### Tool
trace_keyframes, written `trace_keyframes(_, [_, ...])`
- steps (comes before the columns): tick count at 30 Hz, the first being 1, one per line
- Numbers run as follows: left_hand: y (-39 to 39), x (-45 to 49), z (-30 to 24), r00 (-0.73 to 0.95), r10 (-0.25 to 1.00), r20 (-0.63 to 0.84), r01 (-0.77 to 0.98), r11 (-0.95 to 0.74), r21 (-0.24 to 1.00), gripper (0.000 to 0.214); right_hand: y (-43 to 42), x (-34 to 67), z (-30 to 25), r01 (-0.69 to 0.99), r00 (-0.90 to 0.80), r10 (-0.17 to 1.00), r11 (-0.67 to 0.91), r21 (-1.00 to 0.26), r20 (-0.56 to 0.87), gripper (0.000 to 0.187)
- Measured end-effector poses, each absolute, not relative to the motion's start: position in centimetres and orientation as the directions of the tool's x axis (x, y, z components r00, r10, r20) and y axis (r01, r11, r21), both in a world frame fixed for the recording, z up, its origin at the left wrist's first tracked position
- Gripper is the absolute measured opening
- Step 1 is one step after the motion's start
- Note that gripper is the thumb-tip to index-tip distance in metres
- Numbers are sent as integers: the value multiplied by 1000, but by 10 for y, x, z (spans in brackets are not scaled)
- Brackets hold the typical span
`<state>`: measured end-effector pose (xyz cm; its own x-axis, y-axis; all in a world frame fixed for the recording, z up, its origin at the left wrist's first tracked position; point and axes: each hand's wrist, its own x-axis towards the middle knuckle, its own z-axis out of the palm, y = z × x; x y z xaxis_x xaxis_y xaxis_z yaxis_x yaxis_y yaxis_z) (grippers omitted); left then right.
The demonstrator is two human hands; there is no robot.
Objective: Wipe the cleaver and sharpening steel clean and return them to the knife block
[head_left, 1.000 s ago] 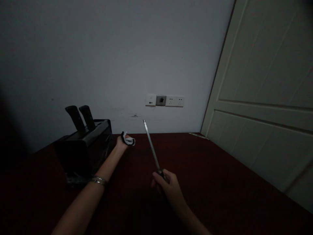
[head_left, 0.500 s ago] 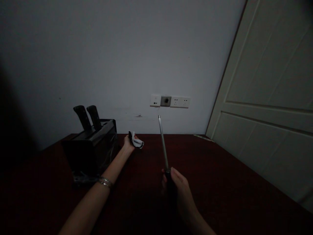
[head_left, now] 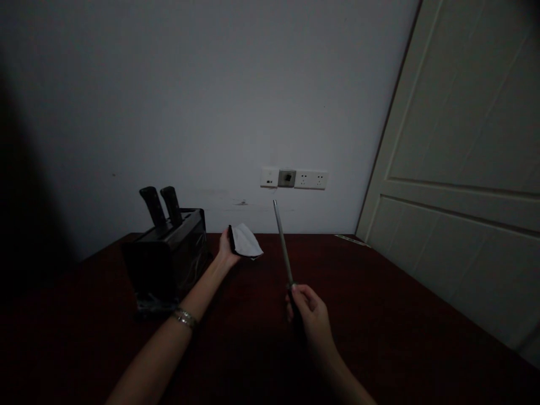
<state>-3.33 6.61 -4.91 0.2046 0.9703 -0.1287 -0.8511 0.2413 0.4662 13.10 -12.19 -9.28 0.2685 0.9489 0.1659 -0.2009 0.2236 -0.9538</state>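
Note:
My right hand (head_left: 310, 315) is closed round the dark handle of a thin metal sharpening rod (head_left: 282, 242), which points up and slightly left over the dark red table (head_left: 379, 315). My left hand (head_left: 228, 256) reaches far out and holds a white cloth (head_left: 247, 243) with a dark edge near the wall. A bracelet sits on my left wrist. Left of that hand stands a black knife block (head_left: 171, 250) with two dark handles sticking out of its top.
A pale wall runs behind the table, with a row of sockets (head_left: 294, 179) above the table's back edge. A cream panelled door (head_left: 464, 169) closes the right side. The room is dim and the left edge lies in shadow.
The cloth in my left hand has spread wider and moved a little right. My right hand has drawn the rod more upright. The view has shifted slightly.

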Motion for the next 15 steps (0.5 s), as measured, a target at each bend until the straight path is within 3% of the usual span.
trace_keyframes(7, [27, -25, -10, 222, 974, -50, -734, 201, 648, 22, -118, 136, -90, -154, 338, 919, 266, -952, 202, 45])
trace_keyframes(9, [15, -22, 6, 129, 990, 51, -732, 60, 679, 15, -118, 137, -89, -142, 334, 918, 275, -951, 215, 45])
trace_keyframes(12, [-5, -15, 25, -120, 933, 339, -698, -322, 640, 25, -120, 136, -87, -128, 302, 927, 272, -954, 224, 46])
trace_keyframes(13, [-12, -12, 29, -143, 893, 426, -659, -407, 633, 28, -121, 135, -87, -124, 290, 931, 265, -956, 221, 46])
trace_keyframes(15, [-26, -8, 33, -6, 827, 562, -548, -473, 690, 31, -122, 133, -86, -118, 267, 941, 247, -962, 208, 47])
